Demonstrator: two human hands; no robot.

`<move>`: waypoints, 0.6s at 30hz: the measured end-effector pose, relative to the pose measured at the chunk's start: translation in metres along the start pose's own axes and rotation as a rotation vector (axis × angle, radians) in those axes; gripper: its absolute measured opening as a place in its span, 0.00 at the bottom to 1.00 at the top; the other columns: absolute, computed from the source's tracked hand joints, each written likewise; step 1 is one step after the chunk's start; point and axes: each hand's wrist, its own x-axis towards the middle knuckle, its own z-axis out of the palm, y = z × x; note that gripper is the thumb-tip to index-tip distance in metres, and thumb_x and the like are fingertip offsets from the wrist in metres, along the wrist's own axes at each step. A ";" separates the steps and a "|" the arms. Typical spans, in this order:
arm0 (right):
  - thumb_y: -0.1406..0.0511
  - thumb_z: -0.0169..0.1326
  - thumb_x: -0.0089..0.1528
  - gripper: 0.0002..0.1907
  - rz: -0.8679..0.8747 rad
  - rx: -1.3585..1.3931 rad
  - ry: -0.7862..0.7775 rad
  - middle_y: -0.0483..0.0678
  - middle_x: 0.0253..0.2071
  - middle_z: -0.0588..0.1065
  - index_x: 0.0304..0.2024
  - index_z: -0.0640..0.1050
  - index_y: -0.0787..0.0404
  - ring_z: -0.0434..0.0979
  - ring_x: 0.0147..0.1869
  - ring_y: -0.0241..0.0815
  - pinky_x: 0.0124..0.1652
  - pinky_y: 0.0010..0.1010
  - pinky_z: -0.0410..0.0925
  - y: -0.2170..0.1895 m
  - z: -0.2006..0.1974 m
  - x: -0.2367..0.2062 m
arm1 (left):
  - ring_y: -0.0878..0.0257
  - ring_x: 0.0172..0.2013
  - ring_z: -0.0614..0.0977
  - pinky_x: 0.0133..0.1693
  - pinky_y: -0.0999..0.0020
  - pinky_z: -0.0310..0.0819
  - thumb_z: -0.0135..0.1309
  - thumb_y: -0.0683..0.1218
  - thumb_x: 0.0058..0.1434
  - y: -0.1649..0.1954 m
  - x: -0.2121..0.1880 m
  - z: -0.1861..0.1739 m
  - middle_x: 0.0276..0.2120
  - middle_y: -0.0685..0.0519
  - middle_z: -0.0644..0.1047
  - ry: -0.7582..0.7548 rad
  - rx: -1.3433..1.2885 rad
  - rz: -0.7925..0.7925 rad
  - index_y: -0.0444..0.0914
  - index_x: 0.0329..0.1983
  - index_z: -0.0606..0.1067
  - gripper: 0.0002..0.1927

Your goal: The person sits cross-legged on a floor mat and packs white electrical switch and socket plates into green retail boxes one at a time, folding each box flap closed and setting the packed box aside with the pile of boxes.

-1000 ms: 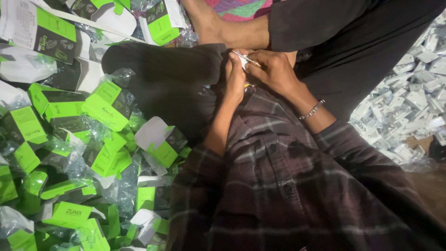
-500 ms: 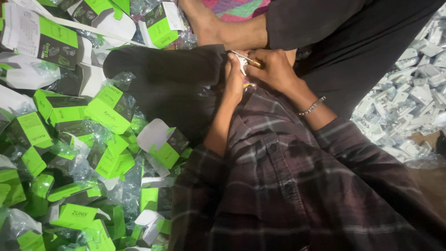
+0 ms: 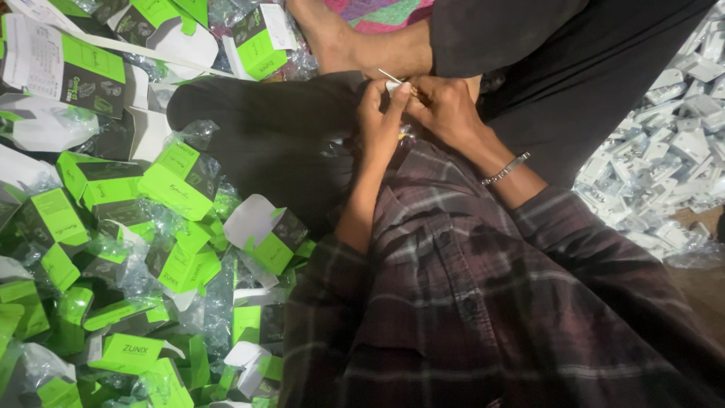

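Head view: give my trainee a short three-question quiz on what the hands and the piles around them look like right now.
1. True or false: the left hand and the right hand are pressed close together over the person's lap.
2. Which wrist wears the metal bracelet? A) left B) right C) neither
3. Fill in: the green and black cartons lie on the person's ____ side, the heap of small white parts on the other.

Key:
1. True. Both pinch a small white piece with a thin pin sticking out.
2. B.
3. Left.
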 end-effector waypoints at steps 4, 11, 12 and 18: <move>0.68 0.63 0.62 0.10 0.008 -0.020 0.086 0.56 0.29 0.77 0.44 0.82 0.69 0.78 0.29 0.44 0.32 0.34 0.70 -0.002 -0.002 0.003 | 0.59 0.44 0.84 0.48 0.66 0.77 0.49 0.54 0.73 0.014 -0.005 0.000 0.42 0.45 0.82 0.040 0.214 0.139 0.32 0.51 0.76 0.19; 0.71 0.60 0.62 0.08 0.215 0.129 0.133 0.51 0.26 0.76 0.43 0.81 0.68 0.74 0.29 0.35 0.30 0.30 0.67 0.008 -0.005 0.008 | 0.58 0.41 0.82 0.41 0.62 0.78 0.39 0.55 0.76 0.010 -0.001 -0.004 0.48 0.44 0.79 -0.055 -0.267 -0.125 0.33 0.61 0.71 0.23; 0.71 0.59 0.63 0.08 0.208 0.143 0.133 0.51 0.27 0.76 0.44 0.80 0.68 0.74 0.29 0.36 0.31 0.31 0.67 0.010 -0.004 0.008 | 0.57 0.38 0.81 0.36 0.62 0.77 0.41 0.55 0.75 0.009 0.002 -0.006 0.49 0.44 0.78 -0.077 -0.494 -0.265 0.33 0.62 0.69 0.23; 0.74 0.56 0.67 0.07 0.018 0.025 0.120 0.52 0.39 0.74 0.47 0.74 0.67 0.77 0.42 0.47 0.42 0.36 0.69 0.006 0.000 0.004 | 0.63 0.38 0.79 0.33 0.74 0.72 0.55 0.46 0.69 0.001 0.005 -0.008 0.49 0.48 0.77 -0.121 -0.529 -0.318 0.37 0.67 0.65 0.25</move>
